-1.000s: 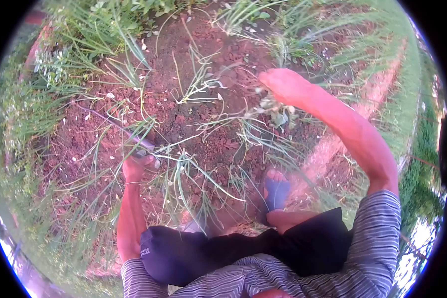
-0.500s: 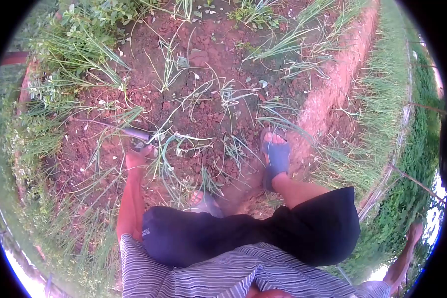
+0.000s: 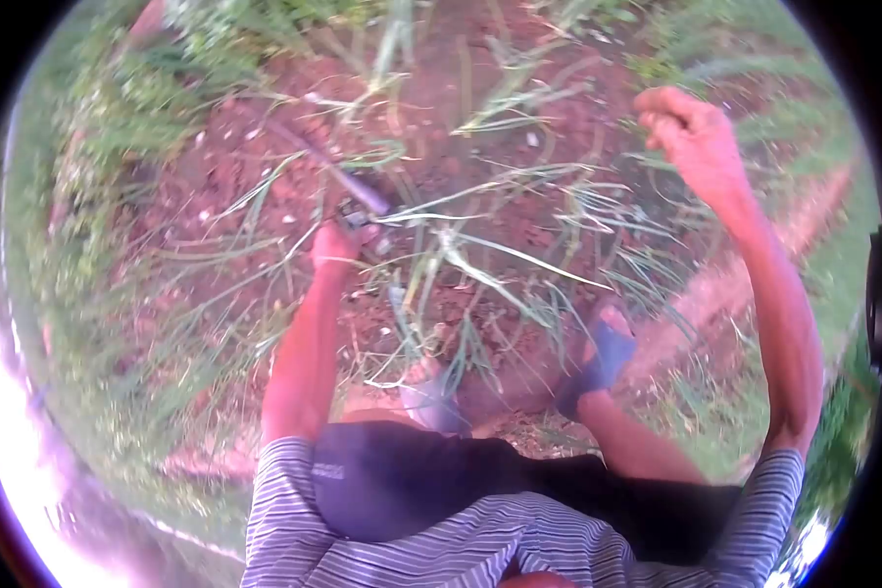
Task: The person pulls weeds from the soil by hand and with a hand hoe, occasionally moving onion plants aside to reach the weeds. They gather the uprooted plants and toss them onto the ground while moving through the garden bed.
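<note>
My left hand (image 3: 337, 245) is low over the reddish soil, its fingers closed around the near end of a hand tool (image 3: 328, 167). The tool's long, purplish-grey bar tapers away toward the upper left; the grip is mostly hidden by my fingers. Just right of this hand, long green onion-like plants (image 3: 451, 245) sprawl over the ground. My right hand (image 3: 694, 142) is raised at the upper right, above similar leaves. Its fingers are loosely bent with gaps between them, and nothing shows in them. Blur softens the finer detail.
My sandalled feet, the left (image 3: 433, 397) and the right (image 3: 606, 353), stand among the plants. A raised soil ridge (image 3: 725, 284) runs along the right side. Leafy weeds (image 3: 118, 118) grow thickly at the left, and more onion-like clumps (image 3: 519, 103) lie ahead.
My right arm has swung from the far lower right to the upper right, over the plants. My left hand, still holding the tool, appears farther up and right as the view has shifted.
</note>
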{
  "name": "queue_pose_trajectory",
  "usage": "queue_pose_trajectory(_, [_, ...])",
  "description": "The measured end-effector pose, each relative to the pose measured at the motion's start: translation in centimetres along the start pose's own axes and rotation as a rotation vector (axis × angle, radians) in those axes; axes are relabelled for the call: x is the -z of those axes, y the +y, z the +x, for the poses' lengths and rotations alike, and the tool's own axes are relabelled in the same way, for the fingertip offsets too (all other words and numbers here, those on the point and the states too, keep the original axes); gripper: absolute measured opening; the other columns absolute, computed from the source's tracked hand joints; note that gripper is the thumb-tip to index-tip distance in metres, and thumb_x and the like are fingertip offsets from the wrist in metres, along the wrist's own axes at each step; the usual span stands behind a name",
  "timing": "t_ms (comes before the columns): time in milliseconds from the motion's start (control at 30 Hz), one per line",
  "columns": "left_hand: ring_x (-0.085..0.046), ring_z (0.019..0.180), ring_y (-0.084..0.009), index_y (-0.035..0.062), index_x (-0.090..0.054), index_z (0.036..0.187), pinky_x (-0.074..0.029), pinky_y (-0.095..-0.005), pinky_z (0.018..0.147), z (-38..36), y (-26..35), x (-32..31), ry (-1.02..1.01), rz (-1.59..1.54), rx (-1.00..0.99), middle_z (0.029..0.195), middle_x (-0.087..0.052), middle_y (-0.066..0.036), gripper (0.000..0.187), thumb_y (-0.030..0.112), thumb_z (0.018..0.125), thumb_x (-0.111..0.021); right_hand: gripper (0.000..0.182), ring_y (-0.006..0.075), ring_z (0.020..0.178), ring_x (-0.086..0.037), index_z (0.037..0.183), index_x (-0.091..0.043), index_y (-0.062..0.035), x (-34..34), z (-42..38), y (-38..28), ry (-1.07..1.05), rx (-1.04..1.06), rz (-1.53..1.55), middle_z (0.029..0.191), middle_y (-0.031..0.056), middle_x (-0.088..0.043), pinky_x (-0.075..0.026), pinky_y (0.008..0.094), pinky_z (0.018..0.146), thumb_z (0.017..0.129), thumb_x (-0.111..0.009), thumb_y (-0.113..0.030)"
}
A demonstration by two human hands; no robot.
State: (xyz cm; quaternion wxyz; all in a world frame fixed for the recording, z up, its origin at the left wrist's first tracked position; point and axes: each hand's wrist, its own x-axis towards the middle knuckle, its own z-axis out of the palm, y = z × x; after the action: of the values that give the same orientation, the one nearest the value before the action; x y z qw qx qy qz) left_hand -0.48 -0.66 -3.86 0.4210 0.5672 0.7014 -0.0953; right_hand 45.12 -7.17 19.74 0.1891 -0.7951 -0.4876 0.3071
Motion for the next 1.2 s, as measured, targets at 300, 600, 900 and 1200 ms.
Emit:
queue_pose_trajectory(300, [-0.065, 0.097, -0.0403, -0.0040, -0.062, 0.094, -0.049, -0.0460, 0.086, -0.9, 0.0, 0.3, 0.132, 0.087, 0.032, 0.098, -0.067, -0.026, 0.074, 0.058, 0.061, -0.084, 0.024, 0.0288, 0.077, -0.067, 0.097, -0.072, -0.0011, -17.1, 2.6, -17.5, -1.054, 0.345, -0.628, 0.084, 0.0155, -0.070, -0.054, 0.0388, 0.073, 0.085, -0.058, -0.016])
queue_pose_trajectory(600, [-0.064, 0.104, -0.0387, 0.0001, -0.063, 0.103, -0.051, -0.0455, 0.088, -0.4, -0.3, -0.4, 0.157, 0.087, 0.129, 0.106, -0.067, -0.022, 0.069, 0.050, 0.062, -0.086, 0.025, 0.0325, 0.095, -0.069, 0.098, -0.070, -0.0048, -33.5, 3.5, -13.9, -0.522, 0.221, -0.453, 0.097, 0.0176, -0.071, -0.053, 0.0423, 0.085, 0.080, -0.061, -0.020])
queue_pose_trajectory(900, [-0.066, 0.099, -0.0363, 0.0000, -0.062, 0.099, -0.051, -0.0442, 0.086, -1.6, 1.0, 1.1, 0.103, 0.073, 0.097, 0.102, -0.068, -0.021, 0.069, 0.052, 0.061, -0.086, 0.026, 0.0131, 0.051, -0.057, 0.082, -0.061, -0.0042, -30.5, 9.0, -15.9, -0.767, -0.151, 0.425, 0.064, 0.0032, -0.057, -0.044, 0.0311, 0.044, 0.074, -0.072, -0.026])
queue_pose_trajectory(1200, [-0.066, 0.089, -0.0345, -0.0012, -0.059, 0.100, -0.051, -0.0436, 0.079, -1.8, 0.0, 0.6, 0.179, -0.053, -0.055, 0.094, -0.066, -0.021, 0.055, 0.040, 0.071, -0.082, 0.037, 0.0107, 0.057, -0.048, 0.096, -0.059, -0.0026, -10.4, 1.1, -18.3, -0.244, 0.599, -0.001, 0.067, 0.0005, -0.050, -0.038, 0.0280, 0.053, 0.084, -0.067, -0.037])
